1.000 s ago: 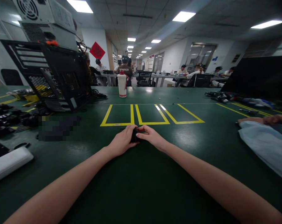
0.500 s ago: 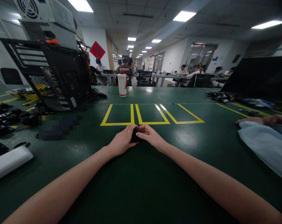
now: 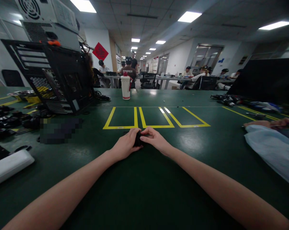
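Between my hands, low over the green table [image 3: 144,185], is a small black object [image 3: 138,139]; its kind cannot be made out. My left hand [image 3: 126,143] is closed round it from the left, thumb on the near side and fingers over the top. On the right side of the same piece, my right hand [image 3: 155,139] pinches with thumb and forefinger. Most of the object is hidden by my fingers. Just beyond the hands are yellow tape outlines [image 3: 156,126] on the tabletop.
At left stands an open black computer case [image 3: 63,76] with power supplies [image 3: 48,22] on top. Dark parts and a white bar-shaped object [image 3: 12,167] lie nearer. A white cup [image 3: 125,88] stands behind the tape. Another person's blue sleeve [image 3: 269,147] rests at right.
Both hands stay almost in place on the black object, with only a very slight shift of the right fingers. At right, the other person's hands have moved a little.
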Action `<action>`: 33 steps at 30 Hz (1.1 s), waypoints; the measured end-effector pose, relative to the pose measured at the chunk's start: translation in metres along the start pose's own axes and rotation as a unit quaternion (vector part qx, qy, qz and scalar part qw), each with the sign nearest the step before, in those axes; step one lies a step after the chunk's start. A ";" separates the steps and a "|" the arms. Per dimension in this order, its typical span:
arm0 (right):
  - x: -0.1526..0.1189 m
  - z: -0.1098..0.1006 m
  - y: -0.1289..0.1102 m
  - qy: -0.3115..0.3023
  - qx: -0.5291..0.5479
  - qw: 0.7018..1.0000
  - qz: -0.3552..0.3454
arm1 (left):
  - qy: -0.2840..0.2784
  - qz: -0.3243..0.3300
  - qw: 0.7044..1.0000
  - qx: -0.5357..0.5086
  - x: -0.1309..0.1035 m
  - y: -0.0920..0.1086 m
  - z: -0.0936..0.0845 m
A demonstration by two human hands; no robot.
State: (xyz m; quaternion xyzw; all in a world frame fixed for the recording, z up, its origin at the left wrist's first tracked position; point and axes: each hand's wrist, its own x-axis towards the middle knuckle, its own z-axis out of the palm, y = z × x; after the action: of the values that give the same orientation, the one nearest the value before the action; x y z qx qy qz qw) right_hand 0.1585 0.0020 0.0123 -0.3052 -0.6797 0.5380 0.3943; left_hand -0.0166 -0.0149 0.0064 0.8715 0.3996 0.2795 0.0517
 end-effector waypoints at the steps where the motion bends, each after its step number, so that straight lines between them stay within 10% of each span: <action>1: 0.001 0.000 0.001 0.008 -0.003 1.000 0.003 | 0.000 0.000 1.000 -0.001 0.000 0.000 0.000; 33: -0.005 0.002 -0.001 -0.011 -0.029 1.000 -0.004 | -0.002 0.001 1.000 0.000 0.000 0.002 -0.002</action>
State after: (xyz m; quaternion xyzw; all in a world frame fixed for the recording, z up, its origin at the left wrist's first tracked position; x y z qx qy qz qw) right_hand 0.1593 -0.0035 0.0117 -0.3075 -0.7004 0.5197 0.3804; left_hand -0.0165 -0.0167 0.0089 0.8723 0.3988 0.2780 0.0521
